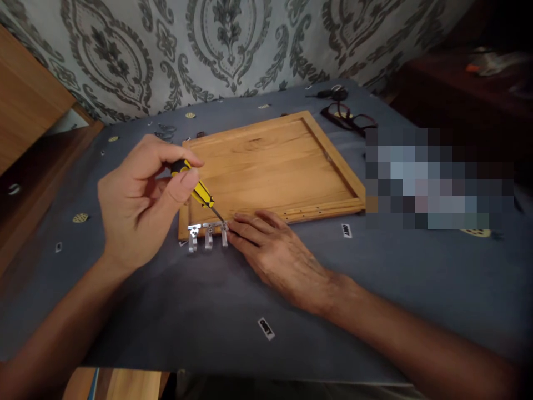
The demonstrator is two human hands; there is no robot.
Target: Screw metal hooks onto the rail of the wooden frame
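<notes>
Between the thumb and fingers of my left hand (144,203) is a yellow and black screwdriver (202,193), tilted so its tip meets the rightmost metal hook. Three silver hooks (209,236) sit in a row along the near left edge of a framed wooden board (258,172), which lies flat. My right hand (278,255) rests on the board's near edge, fingers stretched out, its fingertips touching or right beside the rightmost hook. Small dark holes show in the edge to the right of that hand. Whether a screw is under the tip is too small to tell.
A blue-grey printed cloth (208,322) covers the surface below. Eyeglasses (350,116) and a dark item with a ring (333,93) lie beyond the board's far right corner. Small metal pieces (165,131) lie behind my left hand. Wooden furniture (33,94) stands at left; a blurred patch covers the right.
</notes>
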